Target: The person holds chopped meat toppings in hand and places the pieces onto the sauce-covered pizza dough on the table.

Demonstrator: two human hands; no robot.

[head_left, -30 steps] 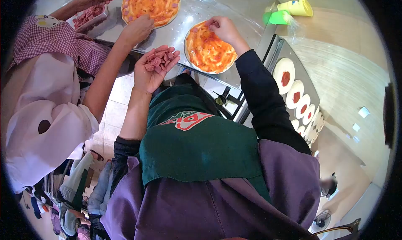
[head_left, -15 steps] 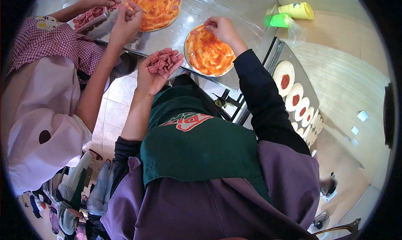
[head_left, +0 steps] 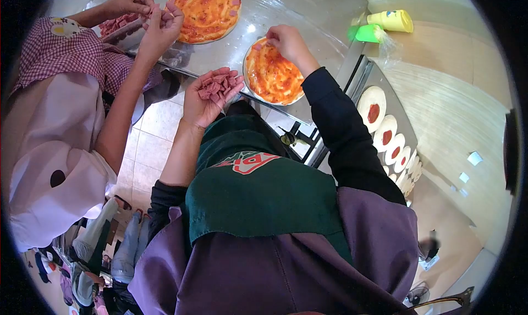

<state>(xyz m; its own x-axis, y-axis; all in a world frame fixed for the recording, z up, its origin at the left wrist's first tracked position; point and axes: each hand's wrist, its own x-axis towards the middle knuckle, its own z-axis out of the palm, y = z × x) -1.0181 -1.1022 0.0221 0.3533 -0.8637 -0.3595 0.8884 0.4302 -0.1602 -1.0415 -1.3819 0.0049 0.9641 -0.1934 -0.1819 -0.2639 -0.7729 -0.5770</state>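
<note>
My left hand (head_left: 212, 97) is cupped palm up near the table's front edge, holding a heap of chopped pink meat pieces (head_left: 218, 87). Over the upper edge of a sauce-covered pizza (head_left: 273, 75), my right hand (head_left: 286, 41) has its fingertips pinched together. Whatever they hold is hidden. A small pink piece lies on that pizza beside the fingertips. Up and to the left is a second sauced pizza (head_left: 208, 12), with a few pink pieces along its right edge. The pizzas lie on a shiny metal table (head_left: 308, 12).
At the left, a co-worker's hands (head_left: 157, 26) meet above a container of chopped meat (head_left: 118, 24). Yellow cups (head_left: 391, 21) and a green cup (head_left: 367, 33) lie at the upper right. Several dough rounds with red sauce centres (head_left: 372, 112) line a tray at the right.
My right hand has shifted slightly left along the pizza's upper edge, and a pink piece now shows beside it. The co-worker's hands have come closer together.
</note>
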